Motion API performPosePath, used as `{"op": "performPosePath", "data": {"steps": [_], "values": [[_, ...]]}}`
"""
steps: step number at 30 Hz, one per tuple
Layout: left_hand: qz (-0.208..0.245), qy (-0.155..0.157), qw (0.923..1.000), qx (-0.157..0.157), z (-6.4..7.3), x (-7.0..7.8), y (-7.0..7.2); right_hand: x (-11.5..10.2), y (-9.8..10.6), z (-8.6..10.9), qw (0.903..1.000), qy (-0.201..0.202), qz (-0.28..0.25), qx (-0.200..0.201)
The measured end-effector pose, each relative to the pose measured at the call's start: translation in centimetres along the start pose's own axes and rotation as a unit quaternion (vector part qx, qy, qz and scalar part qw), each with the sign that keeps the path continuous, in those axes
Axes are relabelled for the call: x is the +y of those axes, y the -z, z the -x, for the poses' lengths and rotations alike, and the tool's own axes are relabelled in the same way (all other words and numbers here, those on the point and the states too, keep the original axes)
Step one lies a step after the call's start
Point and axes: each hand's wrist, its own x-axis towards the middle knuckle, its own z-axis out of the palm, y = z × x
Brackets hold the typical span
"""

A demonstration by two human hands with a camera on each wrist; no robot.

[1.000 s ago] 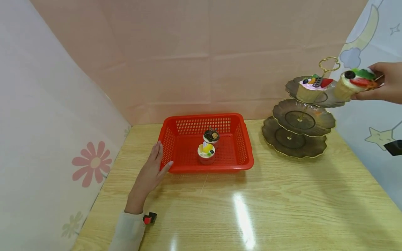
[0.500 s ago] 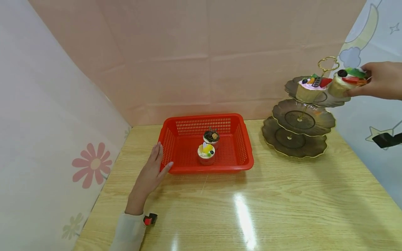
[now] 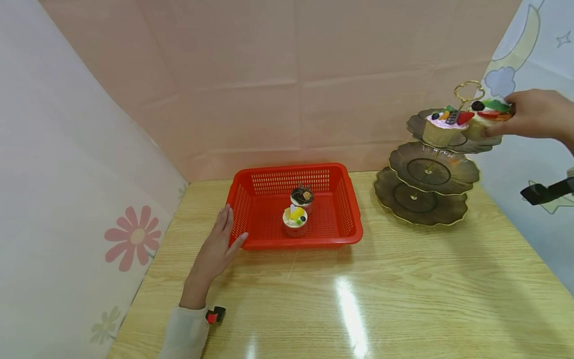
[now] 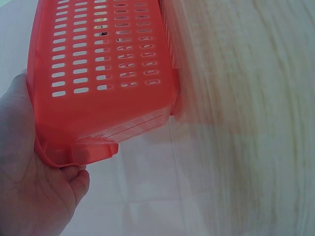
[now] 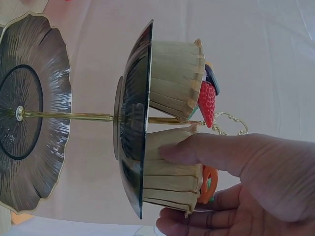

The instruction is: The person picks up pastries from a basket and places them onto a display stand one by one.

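Observation:
My right hand [image 3: 533,114] grips a cupcake [image 5: 170,172] topped with cream, red slices, green leaf and a dark berry. In the right wrist view its base meets the top tier of a three-tier cake stand [image 3: 426,169], my thumb on its side and fingers round the back. Beside it on that tier sits a cupcake with pink cream and a strawberry [image 5: 206,103], partly covering the held one in the head view. My left hand [image 3: 215,249] lies with fairly straight fingers against the left front corner of a red plastic basket [image 3: 296,243], thumb spread along the front rim.
Inside the basket stand two cupcakes in red cups, one with chocolate topping [image 3: 302,195], the other with yellow fruit [image 3: 295,219]. The stand's gold ring handle [image 3: 469,92] rises behind the top tier. A pink backdrop [image 3: 246,89] closes off the wooden table [image 3: 403,294].
My right hand has moved left with the cupcake, from the top tier's right edge to beside the strawberry cupcake. My left hand has stayed at the basket corner.

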Motion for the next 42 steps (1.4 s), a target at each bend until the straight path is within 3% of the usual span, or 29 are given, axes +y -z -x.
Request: {"op": "performPosePath", "data": {"steps": [15, 27, 42], "values": [[-0.003, 0.003, 1.0, -0.006, -0.03, -0.18, 0.01, -0.95, 0.05, -0.42, 0.9996, 0.002, -0.004, -0.029], [-0.008, -0.002, 1.0, 0.002, 0.05, -0.31, 0.19, -0.6, -0.41, -1.04, 0.9997, 0.008, -0.002, -0.021], [-0.011, -0.006, 0.9999, 0.004, -0.02, -0.43, 0.07, -0.33, -0.86, -0.15, 0.9994, 0.004, -0.027, -0.021]]}}
